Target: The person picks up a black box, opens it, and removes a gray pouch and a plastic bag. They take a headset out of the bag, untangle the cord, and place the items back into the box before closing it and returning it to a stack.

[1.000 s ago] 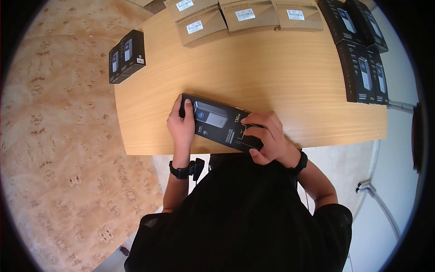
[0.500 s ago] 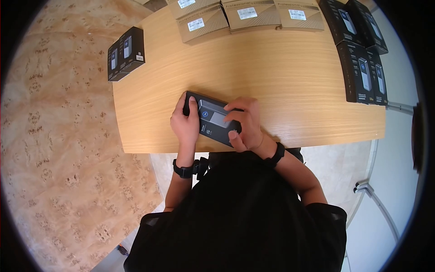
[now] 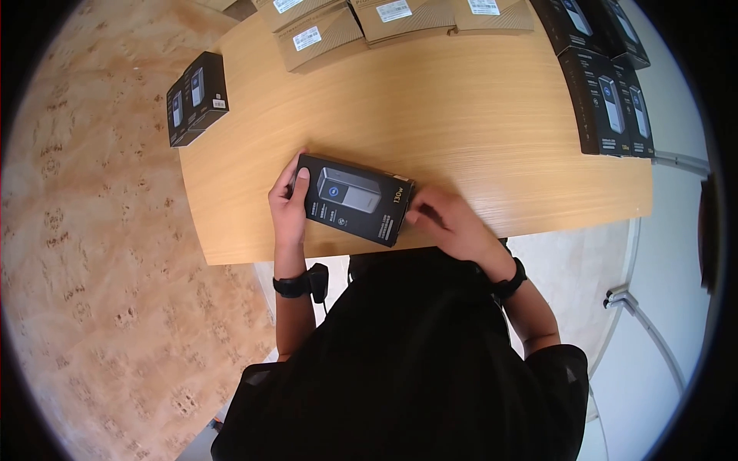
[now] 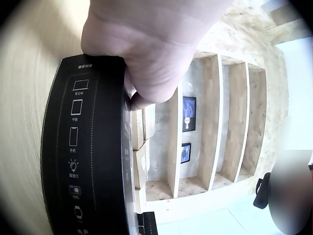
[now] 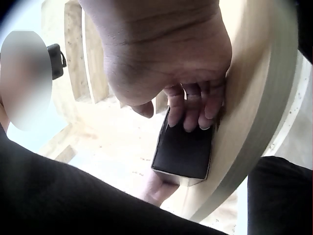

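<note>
A black carton (image 3: 354,219) with a picture of a grey power bank and "130W" on its front lies tilted over the near part of the table. My left hand (image 3: 288,211) grips its left end, thumb across the front. In the left wrist view, a side of the carton (image 4: 80,147) shows a row of small device icons. At the opposite end is my right hand (image 3: 457,227), blurred, with loosely bent fingers. The right wrist view shows those fingertips (image 5: 188,125) lying against the plain black end of the carton (image 5: 183,154).
Two matching black cartons (image 3: 198,100) stand at the table's left edge. Several more black cartons (image 3: 607,100) are grouped at the right edge. Brown cardboard boxes (image 3: 327,38) with white labels line the far side. The wooden table's front edge (image 3: 254,257) runs just before my body.
My right hand has swept left across the carton's front, then back right to its end. The left hand keeps its grip. The carton now shows its whole front.
</note>
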Demonstrator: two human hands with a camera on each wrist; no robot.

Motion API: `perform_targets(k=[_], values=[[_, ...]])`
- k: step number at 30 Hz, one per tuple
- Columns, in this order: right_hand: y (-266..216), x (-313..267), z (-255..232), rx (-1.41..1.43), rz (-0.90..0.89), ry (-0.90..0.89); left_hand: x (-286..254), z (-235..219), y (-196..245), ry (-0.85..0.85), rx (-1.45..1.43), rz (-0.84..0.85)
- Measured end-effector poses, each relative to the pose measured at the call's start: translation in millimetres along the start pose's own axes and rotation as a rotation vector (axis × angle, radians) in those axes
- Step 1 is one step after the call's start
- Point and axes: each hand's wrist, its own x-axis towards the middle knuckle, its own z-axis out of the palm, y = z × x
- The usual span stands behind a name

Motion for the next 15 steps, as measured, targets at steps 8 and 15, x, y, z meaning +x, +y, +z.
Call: perform_targets(k=[8,15], values=[[3.3,10.7,13.9,-0.092,-0.098,0.042,-2.9,2.3,1.4,0.012,0.009,-0.011],[6.1,11.9,13.7,-0.125,-0.102,0.039,-3.4,1.2,1.0,-0.001,0.017,-0.016]])
